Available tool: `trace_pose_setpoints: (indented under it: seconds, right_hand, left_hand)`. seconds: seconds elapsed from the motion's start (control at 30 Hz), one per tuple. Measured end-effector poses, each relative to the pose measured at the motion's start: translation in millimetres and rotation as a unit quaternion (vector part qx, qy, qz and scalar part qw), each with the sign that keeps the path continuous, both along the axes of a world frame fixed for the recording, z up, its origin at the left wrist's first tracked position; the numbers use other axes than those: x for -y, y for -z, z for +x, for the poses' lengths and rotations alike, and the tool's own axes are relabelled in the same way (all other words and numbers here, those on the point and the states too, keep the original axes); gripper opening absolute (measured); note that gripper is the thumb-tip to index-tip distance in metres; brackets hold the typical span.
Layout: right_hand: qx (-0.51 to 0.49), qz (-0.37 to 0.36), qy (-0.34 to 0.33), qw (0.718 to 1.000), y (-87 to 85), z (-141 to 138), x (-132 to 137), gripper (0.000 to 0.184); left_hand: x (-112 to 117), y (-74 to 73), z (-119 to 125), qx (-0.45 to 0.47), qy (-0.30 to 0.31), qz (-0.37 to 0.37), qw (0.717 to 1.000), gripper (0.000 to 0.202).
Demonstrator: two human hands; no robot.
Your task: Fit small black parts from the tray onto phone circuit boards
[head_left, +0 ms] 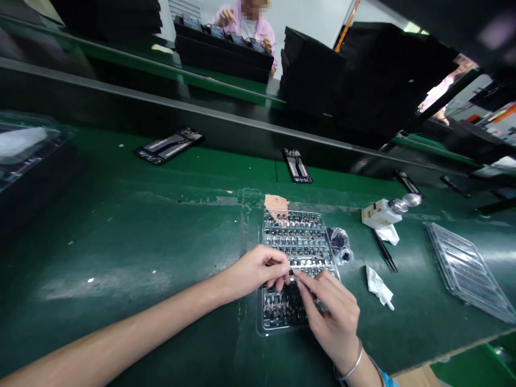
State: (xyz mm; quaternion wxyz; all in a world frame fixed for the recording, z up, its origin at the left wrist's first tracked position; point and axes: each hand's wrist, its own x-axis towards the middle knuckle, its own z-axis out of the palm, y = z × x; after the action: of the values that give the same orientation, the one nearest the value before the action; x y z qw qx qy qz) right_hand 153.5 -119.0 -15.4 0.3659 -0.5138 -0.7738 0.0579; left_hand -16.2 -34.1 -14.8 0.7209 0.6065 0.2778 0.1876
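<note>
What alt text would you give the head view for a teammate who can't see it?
The left hand and right hand have their fingertips close together at a tiny dark part, over a clear tray of small pieces on a green table. Right of the tray are black tweezers and a white bottle; beyond it lies a phone-like frame.

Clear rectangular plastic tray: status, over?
Left hand and right hand over tray, both at small dark piece; grips unclear. Small parts line tray rows. No obstruction visible; black tweezers lie right of tray.
</note>
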Motion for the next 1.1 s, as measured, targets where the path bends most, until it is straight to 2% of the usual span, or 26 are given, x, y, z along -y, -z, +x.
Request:
trace_pose_setpoints:
  seconds: [0.2,0.63,0.83,0.97,1.03,1.1]
  right_hand:
    - [-0.061,-0.031,0.034,0.997,-2.2,1.5,-0.5,0.033]
    - [-0.063,-0.044,0.036,0.996,-2.1,0.9,-0.9,0.029]
    - [-0.052,-0.002,-0.017,0.999,-3.1,-0.5,-0.8,0.042]
    - [-0.043,0.005,-0.018,0.999,-4.0,2.3,1.1,0.044]
    - [-0.038,0.005,-0.007,0.999,-10.4,3.1,-0.9,0.041]
    - [-0.022,-0.007,-0.003,1.000,-22.4,0.4,-7.9,0.036]
  left_hand:
    - [0.7,0.5,1.2,-0.007,-0.001,0.020,1.000,0.023]
    - [0.5,3.8,2.4,0.001,0.001,0.024,1.000,0.022]
    - [-1.1,4.2,2.2,0.006,-0.005,0.018,1.000,0.023]
    - [-0.1,6.7,4.4,0.038,-0.016,-0.012,0.999,0.022]
    - [-1.5,6.7,5.3,0.063,-0.050,-0.029,0.996,0.023]
    - [-9.6,6.6,1.6,0.088,-0.158,-0.015,0.983,0.022]
